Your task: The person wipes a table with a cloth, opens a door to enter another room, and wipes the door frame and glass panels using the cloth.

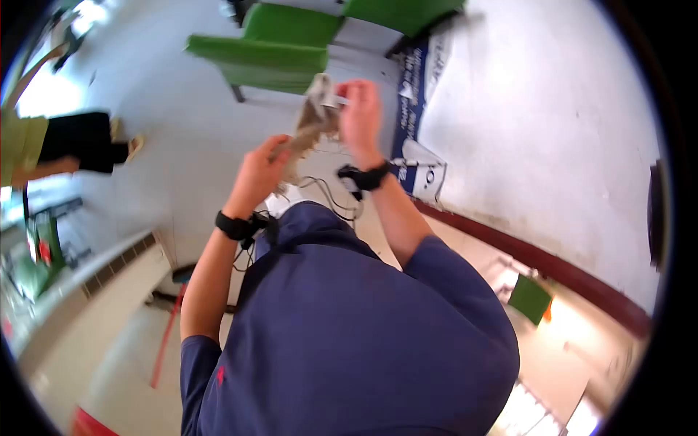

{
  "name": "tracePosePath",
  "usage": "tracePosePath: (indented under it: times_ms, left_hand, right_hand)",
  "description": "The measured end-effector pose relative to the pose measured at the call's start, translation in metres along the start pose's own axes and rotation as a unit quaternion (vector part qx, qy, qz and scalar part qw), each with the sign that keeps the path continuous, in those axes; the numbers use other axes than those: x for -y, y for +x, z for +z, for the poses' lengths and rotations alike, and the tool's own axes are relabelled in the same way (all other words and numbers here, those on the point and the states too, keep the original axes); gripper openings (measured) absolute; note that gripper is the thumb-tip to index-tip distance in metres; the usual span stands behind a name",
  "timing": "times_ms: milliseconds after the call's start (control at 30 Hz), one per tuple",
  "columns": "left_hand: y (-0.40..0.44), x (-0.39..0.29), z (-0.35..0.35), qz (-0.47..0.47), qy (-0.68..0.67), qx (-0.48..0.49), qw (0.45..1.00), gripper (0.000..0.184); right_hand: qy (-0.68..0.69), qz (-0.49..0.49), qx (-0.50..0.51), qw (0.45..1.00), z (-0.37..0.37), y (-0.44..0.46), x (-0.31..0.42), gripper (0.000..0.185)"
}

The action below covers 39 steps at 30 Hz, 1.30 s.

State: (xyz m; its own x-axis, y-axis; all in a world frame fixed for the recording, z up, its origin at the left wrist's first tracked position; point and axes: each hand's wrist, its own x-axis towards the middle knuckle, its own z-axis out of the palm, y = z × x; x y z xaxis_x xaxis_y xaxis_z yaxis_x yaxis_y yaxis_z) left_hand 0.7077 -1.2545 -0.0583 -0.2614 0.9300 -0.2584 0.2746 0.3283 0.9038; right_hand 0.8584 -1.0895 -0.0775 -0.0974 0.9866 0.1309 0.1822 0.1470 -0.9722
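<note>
A brown-beige cloth with a ragged, fringed edge hangs between my two hands, slightly blurred by motion. My left hand is closed on its lower left part, with the thumb and fingers pressed together. Higher up, my right hand pinches the other side of the cloth near a small white patch, which could be a tag; I cannot tell. Both wrists wear black bands with small devices, and thin dark cables loop below the hands.
Green chairs stand ahead on the pale floor. A blue printed board or box leans along the white wall at right. Another person in dark shorts is at left, near a low tiled ledge.
</note>
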Motion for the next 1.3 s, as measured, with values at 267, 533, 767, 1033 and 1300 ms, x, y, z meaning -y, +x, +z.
tracePosePath:
  times_ms: [267, 533, 767, 1033, 1300]
  left_hand:
    - [0.146, 0.019, -0.123, 0.048, -0.169, 0.081, 0.981, 0.031]
    - [0.225, 0.017, -0.188, 0.019, -0.222, 0.174, 0.959, 0.03]
    - [0.286, 0.088, -0.256, 0.047, -0.048, 0.238, 0.969, 0.022]
    - [0.345, 0.106, -0.384, 0.052, 0.01, 0.344, 0.938, 0.02]
    - [0.443, 0.101, -0.444, 0.075, -0.02, 0.343, 0.936, 0.022]
  right_hand:
    - [0.126, 0.153, 0.079, 0.977, 0.18, 0.025, 0.01, 0.016]
    - [-0.085, 0.056, -0.036, 0.994, 0.196, 0.076, 0.068, 0.021]
    - [-0.507, -0.063, -0.069, 0.857, 0.309, 0.051, -0.011, 0.044]
    - [-0.484, -0.064, -0.114, 0.866, 0.428, 0.072, 0.009, 0.035]
    - [-0.41, 0.063, -0.147, 0.898, 0.518, 0.145, 0.011, 0.025]
